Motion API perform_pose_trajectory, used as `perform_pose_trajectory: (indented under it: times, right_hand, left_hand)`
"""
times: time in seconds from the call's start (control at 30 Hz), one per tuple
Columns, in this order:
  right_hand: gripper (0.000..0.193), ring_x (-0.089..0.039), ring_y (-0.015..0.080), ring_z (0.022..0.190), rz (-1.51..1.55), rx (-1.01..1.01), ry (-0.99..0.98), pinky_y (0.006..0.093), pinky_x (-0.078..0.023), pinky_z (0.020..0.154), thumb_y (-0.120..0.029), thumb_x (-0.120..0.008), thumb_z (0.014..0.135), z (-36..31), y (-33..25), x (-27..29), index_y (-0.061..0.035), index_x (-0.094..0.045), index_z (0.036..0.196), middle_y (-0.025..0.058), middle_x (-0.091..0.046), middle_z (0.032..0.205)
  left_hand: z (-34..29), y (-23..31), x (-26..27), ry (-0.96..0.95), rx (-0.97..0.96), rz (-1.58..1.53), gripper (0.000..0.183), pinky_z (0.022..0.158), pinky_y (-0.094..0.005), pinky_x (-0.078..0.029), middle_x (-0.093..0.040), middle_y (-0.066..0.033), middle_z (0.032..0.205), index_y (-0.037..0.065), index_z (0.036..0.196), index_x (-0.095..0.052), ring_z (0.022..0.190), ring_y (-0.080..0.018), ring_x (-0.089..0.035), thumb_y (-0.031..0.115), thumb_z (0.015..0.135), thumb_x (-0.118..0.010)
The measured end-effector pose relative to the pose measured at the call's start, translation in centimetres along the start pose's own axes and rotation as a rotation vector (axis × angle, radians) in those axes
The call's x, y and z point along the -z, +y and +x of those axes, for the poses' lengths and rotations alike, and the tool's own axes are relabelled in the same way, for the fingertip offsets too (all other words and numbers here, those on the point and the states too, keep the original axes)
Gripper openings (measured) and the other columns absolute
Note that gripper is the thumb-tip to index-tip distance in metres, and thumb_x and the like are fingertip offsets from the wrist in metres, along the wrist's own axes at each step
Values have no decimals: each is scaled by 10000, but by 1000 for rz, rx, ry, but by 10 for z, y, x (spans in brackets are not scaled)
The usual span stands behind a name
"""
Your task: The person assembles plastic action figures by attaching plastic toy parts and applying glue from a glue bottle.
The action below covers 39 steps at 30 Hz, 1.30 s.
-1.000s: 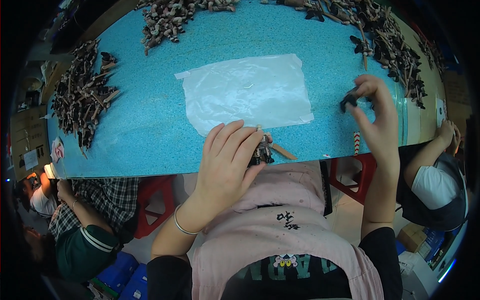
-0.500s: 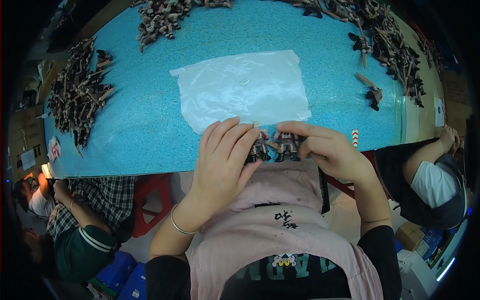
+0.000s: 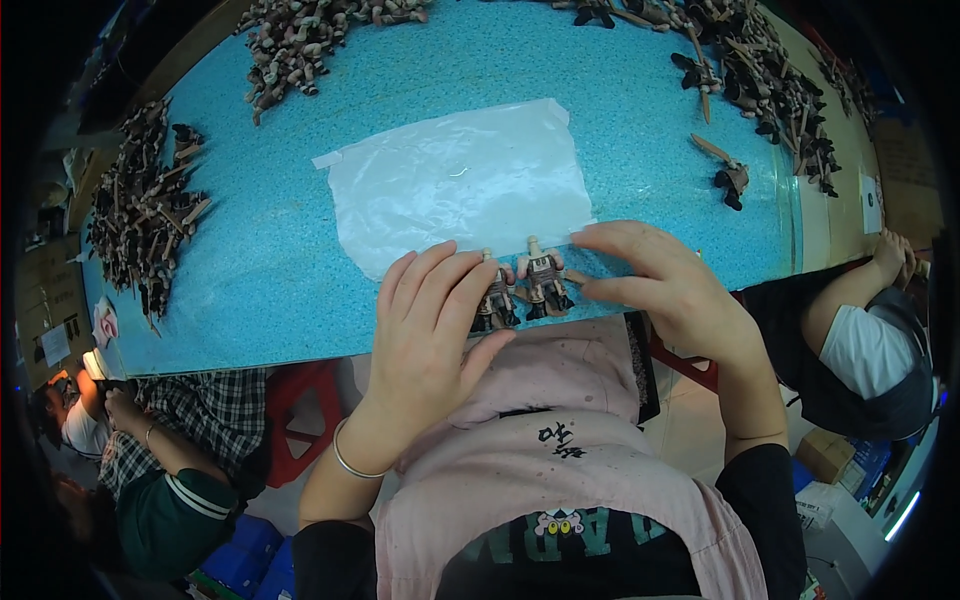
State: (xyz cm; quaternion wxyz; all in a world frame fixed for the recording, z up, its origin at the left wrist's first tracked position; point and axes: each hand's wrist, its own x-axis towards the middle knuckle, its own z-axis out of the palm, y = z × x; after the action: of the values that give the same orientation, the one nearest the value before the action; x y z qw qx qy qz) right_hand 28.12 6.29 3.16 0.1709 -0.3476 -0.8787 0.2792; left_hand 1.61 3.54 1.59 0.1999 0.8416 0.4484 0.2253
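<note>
Two small toy figures lie side by side near the table's front edge, dark-booted with pale peg-like tops. The left toy figure (image 3: 499, 302) is partly hidden beneath the fingers of my left hand (image 3: 425, 325), which lies over it with fingers stretched and thumb apart. Beside it, the right toy figure (image 3: 544, 280) shows almost whole, with a brown stick-like part at its side. My right hand (image 3: 680, 285) is just right of that figure, index finger and thumb spread apart; its thumb tip is close to the stick-like part.
A white plastic sheet (image 3: 455, 185) is taped to the blue table (image 3: 250, 240). Piles of similar figures lie at the left (image 3: 140, 215), far left (image 3: 290, 50) and far right (image 3: 760, 75). A single figure (image 3: 733, 183) lies apart. Other people sit at both sides.
My right hand's fingers have spread and come away from the right figure, which now lies uncovered. The whole scene has shifted slightly left in view. My left hand stays at the left figure.
</note>
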Motion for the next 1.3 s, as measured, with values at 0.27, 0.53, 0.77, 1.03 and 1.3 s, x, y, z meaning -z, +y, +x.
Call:
perform_pose_trajectory:
  times: [0.27,0.53,0.77,1.03,1.3]
  right_hand:
    - [322,-529,326,1120,-292,-431,434,376,-442,923,-67,-639,801,-31,34,32,-36,-581,1117,173,-500,1276]
    - [436,-538,307,1023,-288,-671,380,342,-449,906,-95,-685,782,-37,60,41,-28,-529,1184,179,-503,1190]
    - [321,-491,224,1148,437,-347,459,365,-390,982,-4,-647,743,-25,18,17,-52,-483,1015,132,-463,1244]
    - [261,-440,353,1280,436,-170,155,408,-390,998,-4,-710,717,-12,5,-14,-59,-484,836,180,-506,1294]
    - [221,-465,330,1255,150,-226,175,429,-355,1021,-165,-743,747,-17,12,12,-65,-574,847,141,-539,1277]
  left_hand:
    - [12,11,-3,4,-33,-7,597,990,-481,-334,-528,-131,1191,16,1199,-544,1159,-320,-476,209,675,-754]
    - [17,17,-11,-60,-6,63,604,1019,-477,-306,-542,-119,1193,32,1218,-528,1163,-297,-486,199,684,-757]
    - [15,17,-13,-46,20,31,589,1027,-476,-298,-551,-102,1169,41,1204,-537,1155,-287,-494,193,680,-758]
    - [18,18,-12,-38,17,26,574,1029,-478,-295,-553,-101,1162,39,1191,-542,1156,-288,-493,187,680,-756]
    - [17,20,-10,-48,24,30,593,1025,-481,-298,-533,-118,1182,33,1203,-529,1158,-305,-485,182,677,-759]
